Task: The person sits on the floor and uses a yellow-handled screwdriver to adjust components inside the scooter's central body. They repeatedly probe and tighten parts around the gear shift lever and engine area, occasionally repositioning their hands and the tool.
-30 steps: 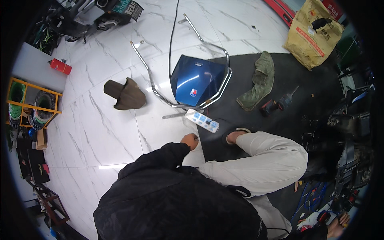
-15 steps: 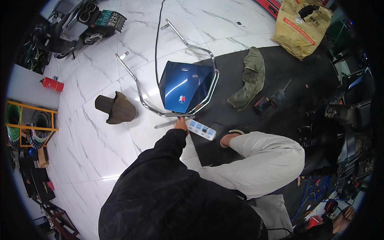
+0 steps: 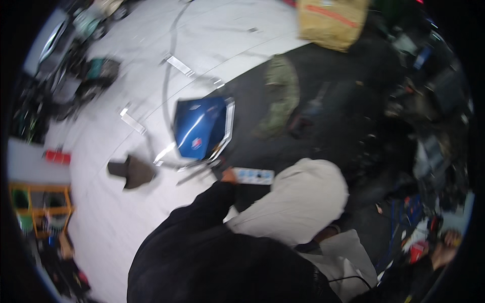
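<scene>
The picture is smeared by motion. My left hand [image 3: 228, 174] is at the left end of the white power strip [image 3: 252, 176], below a blue body panel [image 3: 198, 129] and the chrome tube frame [image 3: 228, 126] around it; its grip is too blurred to tell. At the far lower right my right hand [image 3: 443, 252] reaches out beside jumbled small items, among them something red [image 3: 418, 250]; its fingers are blurred too. A dark olive plastic piece [image 3: 132, 171] lies left of the frame.
A green cloth bundle [image 3: 280, 93] and a blurred power tool [image 3: 308, 113] lie on the black mat [image 3: 338, 151]. Scooters [image 3: 86, 81], a red extinguisher [image 3: 56, 156] and an orange rack [image 3: 45, 202] line the left. A paper sack [image 3: 331, 25] is at the back, dark machinery [image 3: 429, 141] at right.
My left hand moved forward to the power strip's end. The view has swung and blurred, and my bent knee now covers the foot that showed before. My right hand has reached a little higher.
</scene>
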Demonstrator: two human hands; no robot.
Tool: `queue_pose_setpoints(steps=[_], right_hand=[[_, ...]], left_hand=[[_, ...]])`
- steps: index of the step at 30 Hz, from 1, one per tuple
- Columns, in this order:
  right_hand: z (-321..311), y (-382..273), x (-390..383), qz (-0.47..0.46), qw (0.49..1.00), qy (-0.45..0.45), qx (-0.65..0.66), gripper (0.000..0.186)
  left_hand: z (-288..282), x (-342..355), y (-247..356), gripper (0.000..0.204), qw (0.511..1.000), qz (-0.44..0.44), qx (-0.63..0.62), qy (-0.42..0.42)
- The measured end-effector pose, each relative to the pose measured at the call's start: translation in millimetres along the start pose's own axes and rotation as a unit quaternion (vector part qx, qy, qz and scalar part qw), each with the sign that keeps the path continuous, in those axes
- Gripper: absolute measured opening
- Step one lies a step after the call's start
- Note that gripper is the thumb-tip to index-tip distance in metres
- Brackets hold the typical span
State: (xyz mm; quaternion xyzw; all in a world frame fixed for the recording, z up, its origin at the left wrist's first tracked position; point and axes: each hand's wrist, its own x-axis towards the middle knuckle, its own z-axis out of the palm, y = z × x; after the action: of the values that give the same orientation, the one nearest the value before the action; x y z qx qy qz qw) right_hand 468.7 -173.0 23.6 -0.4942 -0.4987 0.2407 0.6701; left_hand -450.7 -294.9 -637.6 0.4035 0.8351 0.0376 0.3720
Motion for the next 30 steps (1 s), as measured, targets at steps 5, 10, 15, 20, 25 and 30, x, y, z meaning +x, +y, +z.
queue_pose_setpoints(steps=[5,10,15,20,25,30], right_hand=[[154.5,-16.6,-58.9,0.002,0.989,0.143,0.044,0.056],[211.3,-29.7,-49.0,0.038,0.989,0.141,-0.003,0.059],[179.0,-1.4,-29.2,-0.028,0.974,0.142,-0.172,0.066],[142.7,29.9,-15.1,-0.011,0.967,0.207,-0.147,0.08],[131.3,58.0,19.3,-0.013,0.928,0.231,-0.291,0.084],[137.2,79.9,44.4,0.013,0.916,0.272,-0.293,0.086]], left_hand=[[-53.3,-6.6,18.0,0.064,0.987,0.103,0.122,-0.032],[-176.7,-39.5,151.3,0.037,0.906,0.314,0.224,-0.177],[-316.6,-83.6,343.4,0.028,0.905,0.407,0.117,0.034],[-348.0,-184.0,517.4,0.016,0.811,0.549,-0.202,-0.007],[-290.1,-271.1,646.1,0.012,0.66,0.71,-0.244,0.013],[-252.4,-300.8,711.4,0.013,0.605,0.73,-0.316,0.037]])
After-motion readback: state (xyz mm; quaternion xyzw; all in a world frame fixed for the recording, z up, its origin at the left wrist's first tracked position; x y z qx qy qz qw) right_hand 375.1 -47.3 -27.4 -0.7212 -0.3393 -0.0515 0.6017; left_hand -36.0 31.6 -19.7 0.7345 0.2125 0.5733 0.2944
